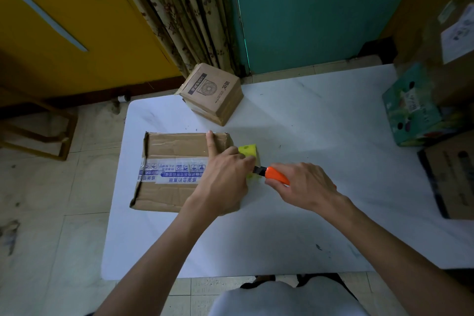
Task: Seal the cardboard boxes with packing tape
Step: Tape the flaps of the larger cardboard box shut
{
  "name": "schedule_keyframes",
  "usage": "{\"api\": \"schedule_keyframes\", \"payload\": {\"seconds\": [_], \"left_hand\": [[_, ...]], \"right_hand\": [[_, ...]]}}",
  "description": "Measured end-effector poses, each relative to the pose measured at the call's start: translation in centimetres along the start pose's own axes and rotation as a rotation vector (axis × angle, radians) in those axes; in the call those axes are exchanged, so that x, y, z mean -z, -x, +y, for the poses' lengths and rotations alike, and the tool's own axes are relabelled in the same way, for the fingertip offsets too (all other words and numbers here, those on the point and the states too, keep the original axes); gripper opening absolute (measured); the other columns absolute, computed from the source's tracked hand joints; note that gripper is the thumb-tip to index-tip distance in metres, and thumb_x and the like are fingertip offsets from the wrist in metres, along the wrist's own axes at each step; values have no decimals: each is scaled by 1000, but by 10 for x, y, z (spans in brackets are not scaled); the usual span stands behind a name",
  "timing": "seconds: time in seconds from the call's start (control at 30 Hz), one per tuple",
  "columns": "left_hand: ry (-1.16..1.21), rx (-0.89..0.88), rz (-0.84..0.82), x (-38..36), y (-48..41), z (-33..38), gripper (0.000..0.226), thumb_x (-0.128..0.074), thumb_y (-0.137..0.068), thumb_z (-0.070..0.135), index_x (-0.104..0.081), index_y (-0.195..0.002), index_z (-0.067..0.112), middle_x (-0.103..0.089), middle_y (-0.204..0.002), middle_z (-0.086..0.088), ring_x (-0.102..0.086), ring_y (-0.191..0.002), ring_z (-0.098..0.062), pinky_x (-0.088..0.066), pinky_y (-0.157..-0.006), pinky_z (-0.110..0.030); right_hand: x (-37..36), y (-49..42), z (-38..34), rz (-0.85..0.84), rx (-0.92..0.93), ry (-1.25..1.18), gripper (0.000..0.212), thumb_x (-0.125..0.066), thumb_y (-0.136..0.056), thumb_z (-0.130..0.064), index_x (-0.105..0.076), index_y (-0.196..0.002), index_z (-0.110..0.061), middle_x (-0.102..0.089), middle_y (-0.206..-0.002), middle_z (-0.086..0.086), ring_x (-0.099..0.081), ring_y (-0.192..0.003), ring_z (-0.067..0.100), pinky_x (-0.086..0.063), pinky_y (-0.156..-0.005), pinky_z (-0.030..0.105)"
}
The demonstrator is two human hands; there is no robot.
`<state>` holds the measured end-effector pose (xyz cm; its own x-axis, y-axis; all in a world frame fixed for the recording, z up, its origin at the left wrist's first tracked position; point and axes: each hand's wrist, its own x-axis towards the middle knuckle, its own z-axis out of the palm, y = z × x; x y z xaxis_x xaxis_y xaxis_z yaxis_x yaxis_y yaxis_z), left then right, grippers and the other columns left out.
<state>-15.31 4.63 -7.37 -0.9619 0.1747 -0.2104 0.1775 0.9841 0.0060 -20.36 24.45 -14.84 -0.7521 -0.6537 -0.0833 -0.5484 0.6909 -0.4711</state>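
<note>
One white table (307,213) carries a taped cardboard box (174,146) near centre, with a smaller box (215,95) at its 12 o'clock. The left hand (225,174) presses the box, fingers curled on a yellow object (248,149) at 3 o'clock; the right hand (305,185) fingers grasp an orange knife (275,174).

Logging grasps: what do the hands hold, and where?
Right hand grips the orange utility knife by its handle. Left hand presses the cardboard box; any grip on the yellow object is unclear.
</note>
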Motion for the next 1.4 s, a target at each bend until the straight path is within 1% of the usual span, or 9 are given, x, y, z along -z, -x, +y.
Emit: {"api": "schedule_keyframes", "payload": {"seconds": [0.13, 0.33, 0.43, 0.5, 0.73, 0.87, 1.03, 1.17, 1.4], "left_hand": [[-27, 28, 15, -2, -1, 4, 7, -60, -88, 21, -63, -93, 25, -63, -82, 7, -60, -97, -19, 6, -115, -73], [-26, 25, -6, -5, -2, 5, 9, -68, -85, 28, -60, -87, 27, -62, -81, 9, -61, -97, -18, 5, -115, -74], [-24, 26, -18, -2, -1, 7, 8, -67, -84, 25, -60, -88, 25, -61, -80, 8, -59, -98, -17, 5, -115, -74], [-14, 26, -6, -2, 0, 7, 11, -69, -81, 22, -61, -88, 25, -61, -79, 8, -60, -97, -18, 5, -115, -74], [25, 45, 27, -6, -1, 6, 8, -64, -89, 20, -64, -93, 27, -64, -84, 9, -61, -103, -18, 14, -115, -69], [44, 42, 35, -4, 1, 5, 8, -66, -89, 22, -65, -95, 27, -65, -87, 9, -61, -104, -18, 11, -117, -70], [59, 73, 80, -4, 1, 3, 8, -60, -89, 14, -62, -87, 22, -62, -78, 7, -60, -95, -19, 8, -117, -66], [84, 86, 87, -4, 0, 5, 11, -60, -89, 9, -64, -91, 19, -65, -81, 4, -61, -99, -20, 11, -118, -67], [78, 78, 62, -3, -1, 9, 10, -59, -93, 13, -65, -93, 20, -66, -81, 1, -60, -102, -20, 11, -117, -69]], "right_hand": [[-2, 7, 13, -80, -47, -52, 27, -56, -91, -55, -61, -100, -30, -61, -86, -8, -54, -73, 17, -42, -62, 30], [-34, 5, 6, -246, -202, -512, 29, -72, -85, -48, -71, -89, -19, -62, -89, -1, -58, -75, 14, -52, -69, 38], [-44, 4, -9, -295, -373, -757, 36, -74, -83, -49, -70, -85, -12, -64, -75, 5, -58, -54, 13, -47, -45, 27], [-50, 4, -18, -316, -426, -831, 30, -77, -81, -43, -65, -77, -15, -59, -62, 1, -55, -46, 13, -44, -42, 25], [-75, -10, -43, 34, -645, -999, 30, -79, -82, -31, -56, -68, -16, -54, -50, -7, -51, -46, 12, -46, -47, 27], [-82, -7, -38, 173, -627, -920, 35, -80, -79, -33, -52, -64, -20, -48, -51, -10, -40, -50, 6, -34, -50, 26], [-75, 22, -18, 18, -383, -618, 30, -73, -80, -23, -46, -67, -29, -52, -60, -4, -46, -55, 8, -35, -51, 28], [-61, 44, 3, 20, -255, -607, 23, -66, -79, -4, -46, -75, -15, -44, -63, 4, -37, -54, 9, -29, -51, 27], [-35, 46, 15, 76, -131, -626, 42, -66, -90, -5, -50, -74, -41, -49, -69, -15, -49, -63, 4, -34, -58, 12]]}}
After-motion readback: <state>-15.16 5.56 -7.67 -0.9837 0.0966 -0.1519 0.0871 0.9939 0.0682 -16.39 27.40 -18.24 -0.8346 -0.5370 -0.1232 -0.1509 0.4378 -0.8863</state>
